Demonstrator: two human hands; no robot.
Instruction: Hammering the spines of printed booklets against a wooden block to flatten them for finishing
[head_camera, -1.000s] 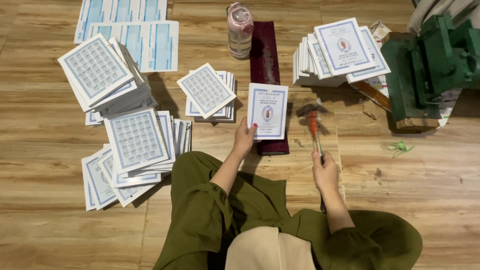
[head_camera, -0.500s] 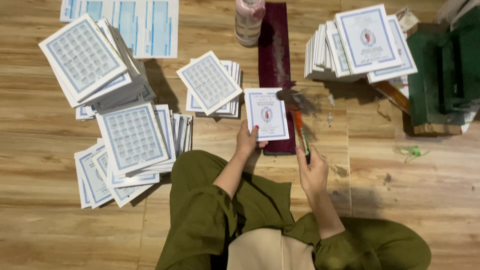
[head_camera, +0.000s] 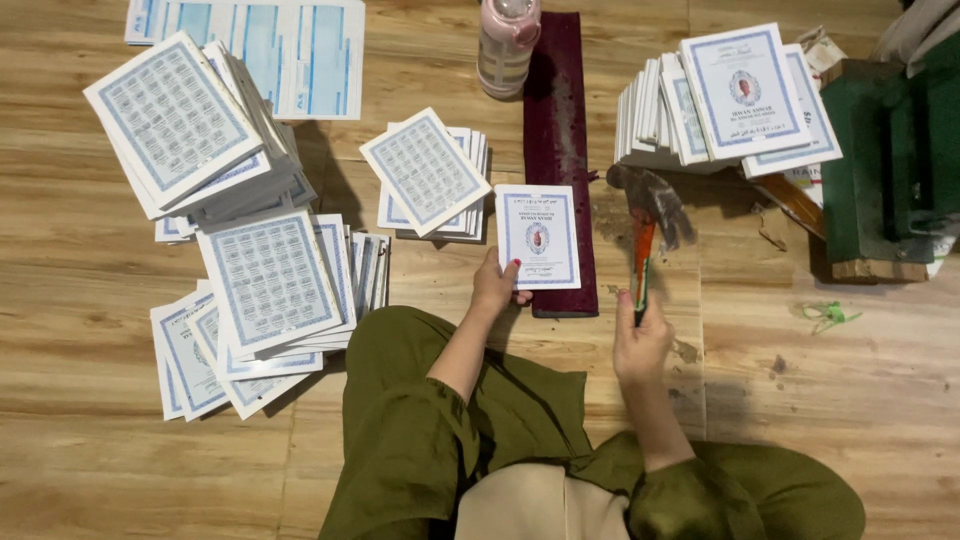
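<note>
My left hand holds down the near edge of a small white booklet with a blue border, which lies partly on a long dark maroon block on the wooden floor. My right hand grips the orange handle of a hammer. The hammer's metal head is raised and blurred, just right of the booklet and the block.
Stacks of similar booklets lie at the left, lower left, centre and upper right. A pink bottle stands at the top. A green machine sits at the right. Blue printed sheets lie at the top left.
The hammer has swung up and to the right, its head now raised beside the booklet. My left hand has stayed on the booklet.
</note>
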